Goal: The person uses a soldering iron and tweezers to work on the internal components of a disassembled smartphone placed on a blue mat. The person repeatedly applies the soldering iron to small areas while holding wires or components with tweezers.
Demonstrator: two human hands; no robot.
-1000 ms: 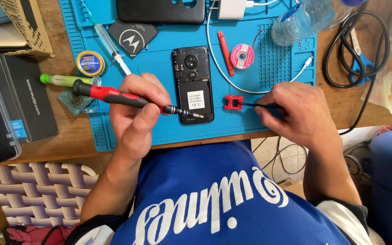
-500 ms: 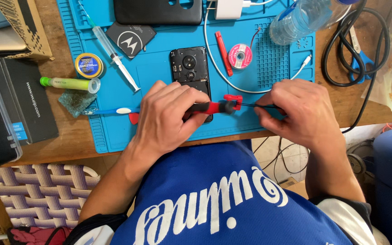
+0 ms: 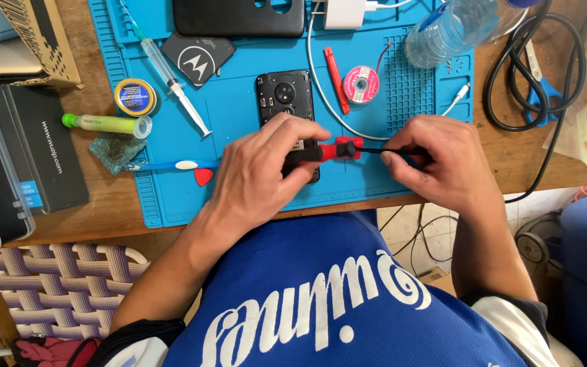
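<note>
My left hand (image 3: 259, 173) is closed around a screwdriver (image 3: 310, 153) with a red and black handle, held level just above the blue work mat (image 3: 239, 122). My right hand (image 3: 439, 163) pinches a thin black rod (image 3: 383, 150) whose red end (image 3: 346, 146) meets the screwdriver's front. A black phone with its back cover off (image 3: 285, 95) lies on the mat, its lower part hidden under my left hand.
On the mat lie a blue toothbrush (image 3: 164, 165), a red pick (image 3: 203, 177), a syringe (image 3: 171, 78), a round tin (image 3: 135, 96), a green tube (image 3: 103, 124), a pink spool (image 3: 361, 84) and a water bottle (image 3: 450, 30). Black boxes (image 3: 35, 149) stand left; black cable (image 3: 511, 75) and scissors (image 3: 541, 81) right.
My left hand swung the screwdriver away from the phone and moved right. The screwdriver's front now meets the red end of the rod in my right hand.
</note>
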